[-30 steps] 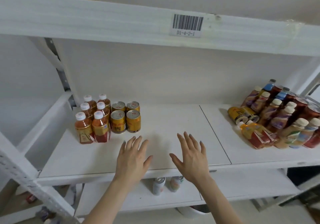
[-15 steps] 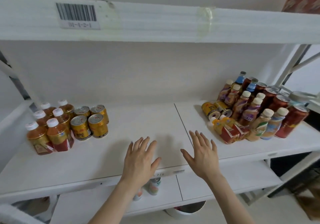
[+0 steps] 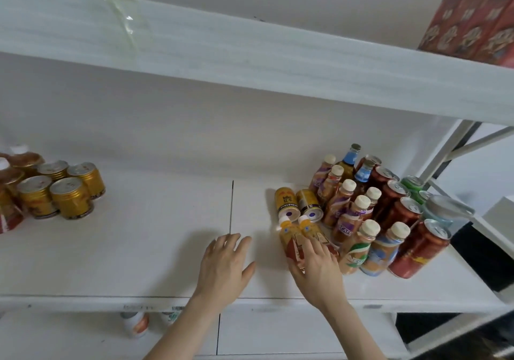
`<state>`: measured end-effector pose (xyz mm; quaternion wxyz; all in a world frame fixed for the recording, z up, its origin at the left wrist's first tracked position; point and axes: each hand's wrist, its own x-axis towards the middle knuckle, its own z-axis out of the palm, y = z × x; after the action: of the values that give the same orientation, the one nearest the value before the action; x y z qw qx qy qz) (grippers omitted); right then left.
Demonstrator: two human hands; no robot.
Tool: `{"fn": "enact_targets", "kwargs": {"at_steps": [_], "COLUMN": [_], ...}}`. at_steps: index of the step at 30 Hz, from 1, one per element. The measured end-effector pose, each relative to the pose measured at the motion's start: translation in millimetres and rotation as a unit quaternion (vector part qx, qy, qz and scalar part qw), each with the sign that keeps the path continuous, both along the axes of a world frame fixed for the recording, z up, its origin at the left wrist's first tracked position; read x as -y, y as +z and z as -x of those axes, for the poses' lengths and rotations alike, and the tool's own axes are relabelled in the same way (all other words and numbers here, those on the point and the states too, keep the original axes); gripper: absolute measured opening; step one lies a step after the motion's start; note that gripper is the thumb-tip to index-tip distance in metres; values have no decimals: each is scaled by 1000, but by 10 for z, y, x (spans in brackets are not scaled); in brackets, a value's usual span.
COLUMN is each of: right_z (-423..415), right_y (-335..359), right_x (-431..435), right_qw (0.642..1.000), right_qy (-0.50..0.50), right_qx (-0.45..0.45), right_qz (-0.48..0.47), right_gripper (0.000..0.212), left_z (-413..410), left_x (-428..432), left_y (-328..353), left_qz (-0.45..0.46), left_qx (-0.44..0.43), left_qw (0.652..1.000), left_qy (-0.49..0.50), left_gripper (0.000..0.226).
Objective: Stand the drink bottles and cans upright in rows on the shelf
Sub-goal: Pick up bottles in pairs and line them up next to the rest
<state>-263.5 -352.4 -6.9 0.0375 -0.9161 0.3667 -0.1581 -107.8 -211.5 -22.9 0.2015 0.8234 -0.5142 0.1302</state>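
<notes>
On the white shelf [image 3: 139, 248], several gold cans [image 3: 71, 197] and tea bottles [image 3: 8, 190] stand upright in rows at the left. At the right lies a jumbled pile: two gold cans [image 3: 299, 202] on their sides, two orange tea bottles [image 3: 294, 237] lying down, coffee bottles [image 3: 356, 220] and red cans [image 3: 417, 248] leaning. My right hand [image 3: 317, 268] rests on the lying orange tea bottles, fingers spread over them, grip unclear. Beside it, my left hand [image 3: 225, 265] hovers open over the bare shelf board.
A white shelf board [image 3: 278, 62] runs overhead, with a red carton [image 3: 472, 26] on it at the right. Two small bottles [image 3: 136, 323] stand on the lower shelf. Green cans [image 3: 414, 186] and a pale blue can [image 3: 442, 209] sit behind the pile near the frame post.
My view has swung right, so the upright rows slid to the left edge. Both hands moved right; my right hand went from hovering over the board to lying on the orange tea bottles.
</notes>
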Motion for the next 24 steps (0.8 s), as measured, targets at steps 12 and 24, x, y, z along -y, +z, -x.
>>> {"fn": "enact_targets", "kwargs": {"at_steps": [12, 24], "right_z": [-149, -296], "right_y": [-89, -34], "right_x": [826, 1009], "right_qw": [984, 953], "right_qy": [-57, -122], "right_qx": [-54, 13], "right_qz": [-162, -278], "right_gripper": [45, 41], "left_z": [176, 213], "left_x": [904, 1374], "left_y": [-66, -180], "left_qz": [-134, 28], "left_qx": [-225, -688], "left_qw": [965, 720], "left_qy": [-18, 87], "left_gripper": [60, 41]}}
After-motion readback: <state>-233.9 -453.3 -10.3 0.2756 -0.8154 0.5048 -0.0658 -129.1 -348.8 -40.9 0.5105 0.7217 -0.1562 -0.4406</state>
